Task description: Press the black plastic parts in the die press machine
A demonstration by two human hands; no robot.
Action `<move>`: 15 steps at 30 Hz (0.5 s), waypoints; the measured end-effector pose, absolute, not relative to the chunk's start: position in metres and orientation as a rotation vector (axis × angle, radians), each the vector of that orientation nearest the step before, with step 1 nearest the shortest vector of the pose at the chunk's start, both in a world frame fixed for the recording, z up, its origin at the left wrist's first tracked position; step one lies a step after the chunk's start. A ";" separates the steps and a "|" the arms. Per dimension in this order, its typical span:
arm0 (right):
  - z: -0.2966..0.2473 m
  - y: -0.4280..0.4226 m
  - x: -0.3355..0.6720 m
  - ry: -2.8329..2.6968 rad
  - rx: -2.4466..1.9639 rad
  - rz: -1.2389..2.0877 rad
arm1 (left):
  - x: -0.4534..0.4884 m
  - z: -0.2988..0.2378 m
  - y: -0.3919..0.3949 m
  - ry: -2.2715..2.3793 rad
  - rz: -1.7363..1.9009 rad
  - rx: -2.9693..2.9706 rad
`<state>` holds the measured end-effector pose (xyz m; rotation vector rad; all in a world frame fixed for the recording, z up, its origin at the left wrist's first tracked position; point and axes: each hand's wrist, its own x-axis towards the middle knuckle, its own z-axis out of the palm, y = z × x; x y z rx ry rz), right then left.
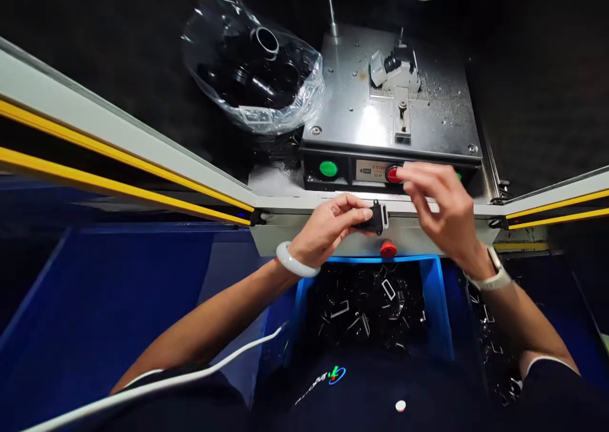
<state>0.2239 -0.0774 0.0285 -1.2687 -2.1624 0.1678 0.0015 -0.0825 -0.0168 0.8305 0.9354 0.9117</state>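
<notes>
My left hand pinches a small black part that has a pale rectangular rim on its right end. It holds this part in front of the machine's front edge, above a red knob. My right hand hovers to the right of the part, fingers stretched out and slightly bent, with nothing visible in them. Its fingertips overlap the edge of a red button on the control panel; whether they touch it I cannot tell. On the metal machine plate, a fixture carries a black piece.
A clear plastic bag of black parts stands left of the plate. Below my hands is a blue bin full of black parts with pale rims. Yellow-striped frames flank both sides. A green button sits left on the panel.
</notes>
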 end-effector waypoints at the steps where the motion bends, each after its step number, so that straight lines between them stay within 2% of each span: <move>1: 0.036 -0.050 0.220 -2.120 -1.315 0.074 | 0.003 -0.012 -0.068 0.940 0.991 0.866; 5: 0.050 0.081 0.195 -1.847 -1.533 -0.122 | 0.012 0.005 0.005 0.967 1.291 1.051; 9: 0.055 0.174 0.178 -1.725 -1.834 -0.016 | 0.021 0.021 0.079 1.100 1.455 1.188; 12: 0.069 0.172 0.183 -1.884 -1.733 0.045 | 0.027 0.038 0.124 1.229 1.463 1.206; 15: 0.084 0.111 0.207 -2.041 -1.502 0.010 | 0.038 0.055 0.160 1.355 1.366 1.251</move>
